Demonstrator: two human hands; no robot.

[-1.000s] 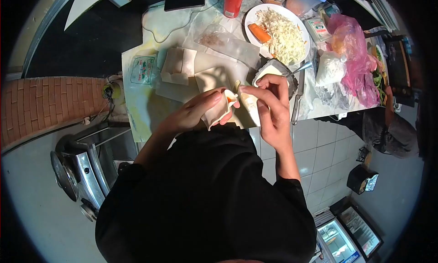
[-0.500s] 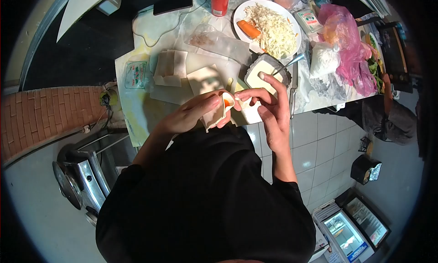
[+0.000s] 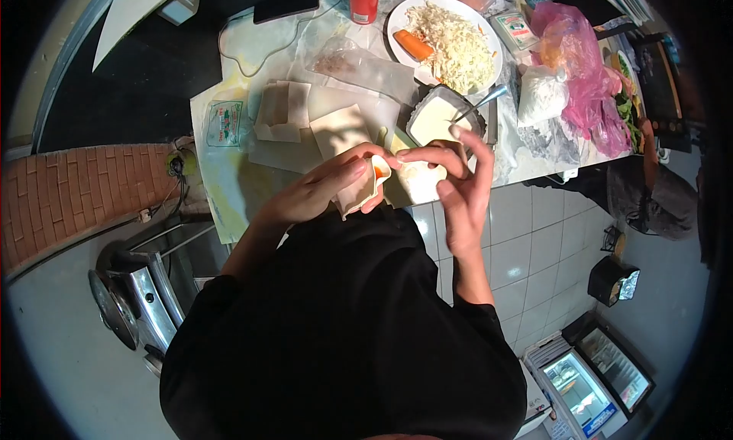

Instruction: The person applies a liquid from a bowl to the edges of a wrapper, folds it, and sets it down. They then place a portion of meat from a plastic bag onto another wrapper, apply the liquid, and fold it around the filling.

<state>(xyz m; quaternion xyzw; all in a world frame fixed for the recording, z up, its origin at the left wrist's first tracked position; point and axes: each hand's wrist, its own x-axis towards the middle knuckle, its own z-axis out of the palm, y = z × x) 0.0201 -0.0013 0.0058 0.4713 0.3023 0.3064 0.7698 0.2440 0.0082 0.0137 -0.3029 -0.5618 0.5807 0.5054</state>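
Note:
My left hand (image 3: 324, 186) is closed around a pale wrapper sheet (image 3: 356, 192) folded into a cone, with orange filling showing at its mouth. My right hand (image 3: 462, 182) has its fingers curved and apart, the index fingertip close to the cone's top edge; whether it touches cannot be told. Behind that hand lies a brightly lit white patch at the table edge, hard to make out. Just beyond stands a dark tub of creamy white paste (image 3: 434, 121) with a spoon (image 3: 481, 102) in it. Flat wrapper sheets (image 3: 340, 128) and a folded one (image 3: 282, 111) lie ahead of my left hand.
A white plate (image 3: 394, 21) holds shredded cabbage and an orange carrot piece. Around it are a red bottle (image 3: 364, 1), a phone (image 3: 286, 6), a clear plastic bag (image 3: 363, 69), a white bag (image 3: 543, 96) and pink bags (image 3: 573, 66). Another person's arm (image 3: 649, 150) shows at right.
My right hand has shifted slightly, its fingers bending lower beside the cone. The left hand keeps the cone almost still. The view has moved a little.

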